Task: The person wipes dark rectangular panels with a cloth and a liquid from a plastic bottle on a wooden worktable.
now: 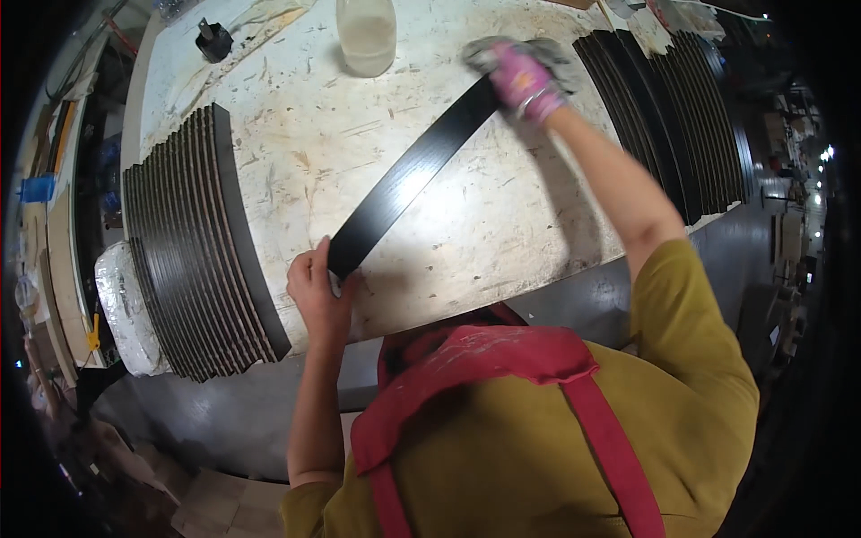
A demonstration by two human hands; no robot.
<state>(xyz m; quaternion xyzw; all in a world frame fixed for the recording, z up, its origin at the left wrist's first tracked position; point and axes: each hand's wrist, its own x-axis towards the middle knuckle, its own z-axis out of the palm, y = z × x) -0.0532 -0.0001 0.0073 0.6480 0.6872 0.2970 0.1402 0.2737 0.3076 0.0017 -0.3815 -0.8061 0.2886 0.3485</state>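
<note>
A long, narrow black board [408, 179] with a glossy face lies slantwise on the whitish worktable [296, 134]. Its near left end is gripped by my bare left hand [321, 294], fingers at one side and thumb at the other. At the far right end is my right hand [523, 82], in a pink glove and closed on a grey cloth [554, 59]. The cloth touches or hangs just past the board's tip; motion blur hides which. Part of the board's far end is covered by the glove.
Black boards stand packed in a row [193, 251] at the left, and more in another row [628, 108] at the right. A clear bottle [366, 40] with cloudy liquid and a black plug-like object [213, 42] stand at the back. A plastic-wrapped bundle [126, 309] sits far left.
</note>
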